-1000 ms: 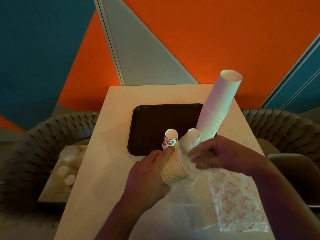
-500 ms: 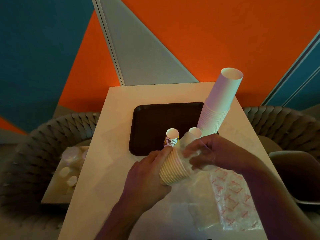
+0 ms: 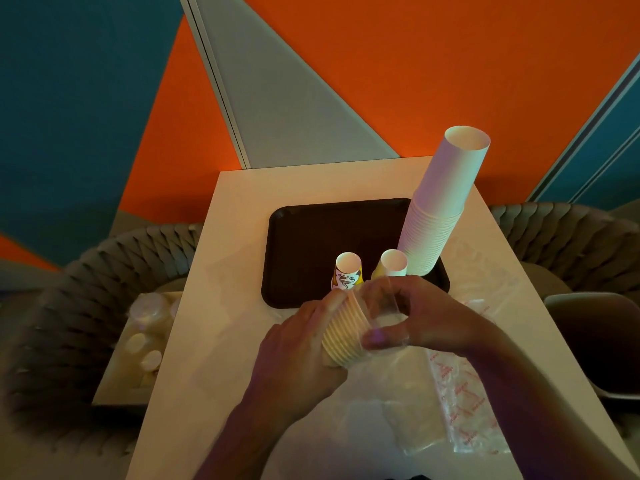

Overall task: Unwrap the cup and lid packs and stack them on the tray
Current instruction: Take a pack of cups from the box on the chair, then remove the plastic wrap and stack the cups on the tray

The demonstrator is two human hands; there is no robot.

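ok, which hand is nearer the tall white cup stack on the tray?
Right. The right hand sits just below the tall white cup stack, pinching clear plastic wrap; the left hand grips the ribbed cup stack farther left.

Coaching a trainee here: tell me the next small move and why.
Probably keep peeling: the right hand pinches clear plastic wrap covering the ribbed paper cup stack gripped by the left hand, so slide it off before setting cups on the dark brown tray.

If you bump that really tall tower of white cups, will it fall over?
Probably yes. The tall white cup stack already leans right, and its base sits at the tray edge. Being nested paper cups, it's likely light, so a small nudge could tip it.
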